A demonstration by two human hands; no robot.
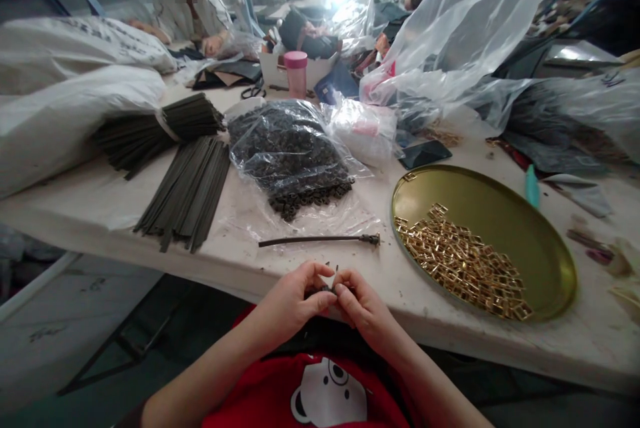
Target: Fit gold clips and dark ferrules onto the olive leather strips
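Note:
Close together at the table's front edge, my left hand [293,298] and my right hand [364,301] are closed, their fingertips pinching a small dark piece [326,289]. Fingers cover most of it, so its exact kind is hidden. Just beyond them lies a narrow dark strap [315,240] with a gold buckle [376,239] at its right end. A clear plastic bag [290,141] behind the strap spills small black loops [310,200]. To the right, a round gold tray [520,215] holds a heap of gold buckles [460,261].
Loose dark strips [185,191] and a banded bundle of strips [160,128] lie left. Farther back are a pink-lidded jar [296,75], a phone [425,154], scissors [254,90] and plastic sheeting [465,21]. Another person [193,11] sits across the table, beside white sacks [75,115].

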